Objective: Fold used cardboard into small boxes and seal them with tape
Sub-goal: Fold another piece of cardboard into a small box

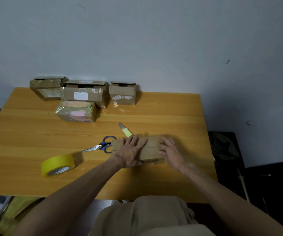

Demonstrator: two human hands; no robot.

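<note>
Cardboard box (pixel 151 148): brown, low and oblong, laid on the table (pixel 171 108) under both hands. The flaps are closed, and a seam is seen running lengthwise along the top.
Left hand (pixel 130 154): laid flat on the left half of the top, with the fingers straight and slightly spread and nothing gripped.
Right hand (pixel 171 153): laid on the right half, with the fingers nearly straight and close together, pressed down rather than curled round anything.
Scissors (pixel 101 145): blue-handled, with the blades closed, placed just left of the left fingers. The handles are at the box's left end.
Knife (pixel 125 130): pale yellow-green, found just beyond the left fingertips with the blade pointed away. Contact with the box cannot be told.
Tape (pixel 58 165): a yellow roll, well to the left of the left wrist.
Other boxes (pixel 84 94): four, grouped far beyond the left fingertips at the table's far edge by the wall (pixel 154 40).
Edges: the table's right edge is seen near, past the right hand, and the front edge is crossed by both forearms.
Open room: a broad stretch of bare wood is seen beyond the right fingertips up to the far edge.
</note>
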